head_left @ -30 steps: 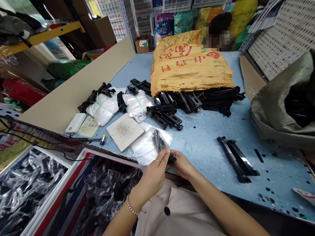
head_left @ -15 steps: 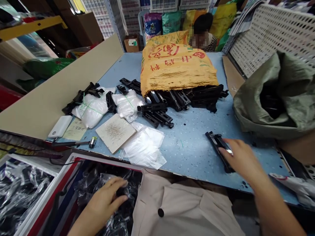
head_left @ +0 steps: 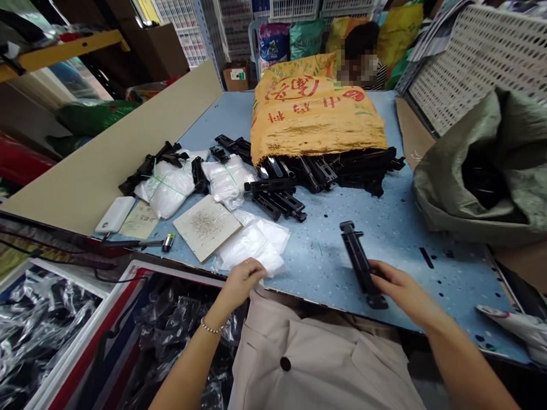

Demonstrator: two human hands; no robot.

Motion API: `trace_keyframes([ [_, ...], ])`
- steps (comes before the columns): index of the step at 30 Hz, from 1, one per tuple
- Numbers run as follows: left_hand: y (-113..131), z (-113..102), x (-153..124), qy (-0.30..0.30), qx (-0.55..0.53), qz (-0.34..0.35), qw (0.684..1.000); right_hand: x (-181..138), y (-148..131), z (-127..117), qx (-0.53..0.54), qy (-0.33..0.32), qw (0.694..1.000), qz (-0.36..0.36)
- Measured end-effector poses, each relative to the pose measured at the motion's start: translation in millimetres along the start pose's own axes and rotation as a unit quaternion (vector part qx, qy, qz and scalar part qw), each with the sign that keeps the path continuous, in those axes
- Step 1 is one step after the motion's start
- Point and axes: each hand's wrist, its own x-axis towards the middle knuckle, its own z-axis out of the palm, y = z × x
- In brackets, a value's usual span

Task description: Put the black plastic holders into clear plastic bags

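Observation:
My right hand grips a long black plastic bracket by its right side, holding it at the table's front edge. My left hand has its fingers pinched on the front corner of a thin clear plastic bag, part of a loose pile of plastic bags. Behind that pile lies a square board with a speckled dark middle. More black brackets are heaped at the mouth of a yellow woven sack. Two bundles of clear bags tied with green string rest to the left.
A green-grey sack with black pieces inside stands at the right. At left lie a white power bank, a note and a hammer-like tool. Below the edge, bins hold bagged black parts. A person is behind the table.
My left hand has risen from the bin of bagged parts to the plastic bags and pinched one. My right hand has drawn the black bracket leftward and turned it more upright.

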Motion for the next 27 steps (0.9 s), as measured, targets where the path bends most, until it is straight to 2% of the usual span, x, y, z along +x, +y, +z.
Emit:
trace_keyframes([
  [2, 0, 5, 9, 0.088, -0.117, -0.061, 0.987, -1, -9, 34, 0.145, -0.08, 0.986, 0.018],
  [4, 3, 20, 18, 0.138, -0.214, -0.1, 0.962, 4, -18, 70, 0.26, -0.15, 0.953, 0.038],
  [6, 7, 39, 25, 0.146, -0.274, -0.113, 0.944, 13, -23, 101, 0.342, -0.199, 0.917, 0.049],
  [9, 11, 60, 30, 0.141, -0.292, -0.107, 0.94, 33, -24, 127, 0.42, -0.212, 0.879, 0.074],
  [11, 10, 65, 29, 0.136, -0.248, -0.088, 0.955, 45, -21, 129, 0.452, -0.219, 0.858, 0.107],
  [13, 8, 64, 29, 0.127, -0.16, -0.069, 0.977, 52, -16, 123, 0.467, -0.244, 0.838, 0.138],
  [16, 4, 58, 32, 0.115, -0.065, -0.057, 0.99, 56, -13, 110, 0.462, -0.269, 0.832, 0.152],
  [21, 2, 46, 40, 0.125, -0.103, -0.053, 0.985, 50, -21, 99, 0.436, -0.276, 0.848, 0.119],
  [27, 10, 46, 45, 0.145, -0.211, -0.1, 0.962, 51, -32, 118, 0.41, -0.264, 0.869, 0.088],
])
